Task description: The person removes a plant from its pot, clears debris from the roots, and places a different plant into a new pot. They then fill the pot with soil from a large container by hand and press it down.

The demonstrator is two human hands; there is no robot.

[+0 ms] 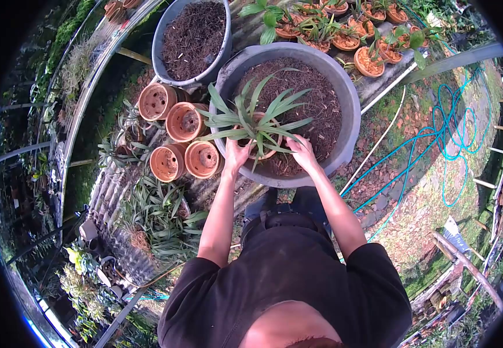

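A leafy green plant (257,119) stands in a terracotta pot (270,152) inside a large grey tub (351,110) of dark, fibrous soil (321,87). My left hand (237,154) is at the pot's left side, fingers up under the leaves and closed on the rim. On the opposite side, my right hand (301,149) grips the pot, its fingertips partly covered by leaves. The long leaves spread over the tub's left edge and hide much of the pot.
Stacked terracotta pots (183,122) stand left of the tub. Behind them is a smaller grey tub (226,49) of soil. Potted plants (369,62) line the back right. Loose plants (153,217) lie at lower left; a teal hose (419,136) coils on the right-hand ground.
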